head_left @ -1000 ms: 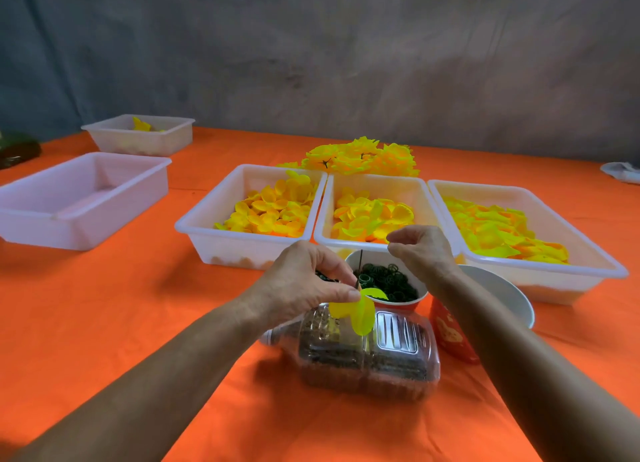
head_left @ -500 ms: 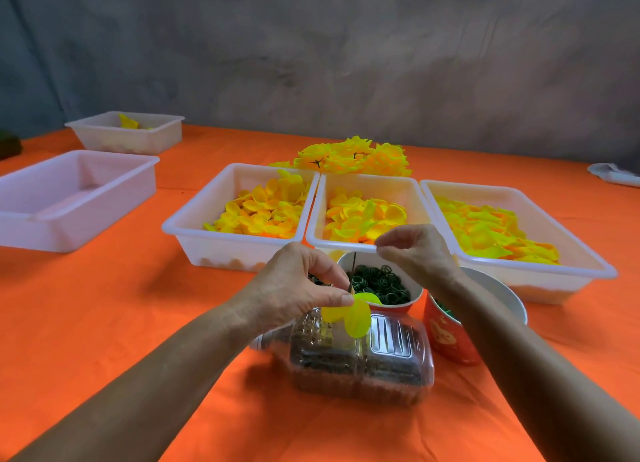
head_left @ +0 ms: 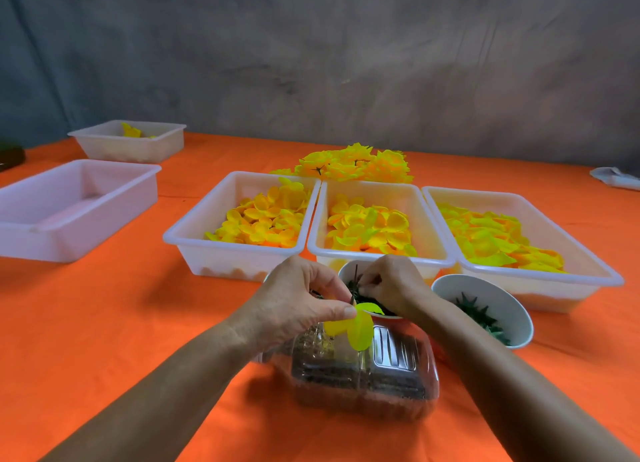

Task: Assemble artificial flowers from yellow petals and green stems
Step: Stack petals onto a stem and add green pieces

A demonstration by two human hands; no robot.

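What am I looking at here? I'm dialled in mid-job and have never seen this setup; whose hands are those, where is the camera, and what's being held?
There is no machine here: a person works with two bare hands, and the single camera sits on their head, looking forward and down.

The table has an orange cover. Three white trays of yellow petals stand side by side, with a pile of finished yellow flowers behind them. To the left are an empty-looking tray and a smaller tray with a few petals.

Near the person, a clear plastic box lies in front of a cup of small dark green parts; a second cup holds green pieces too.

The left hand pinches a thin dark stem with yellow-green petals on it. The right hand reaches into the first cup, fingertips pinched; what it holds is too small to tell.
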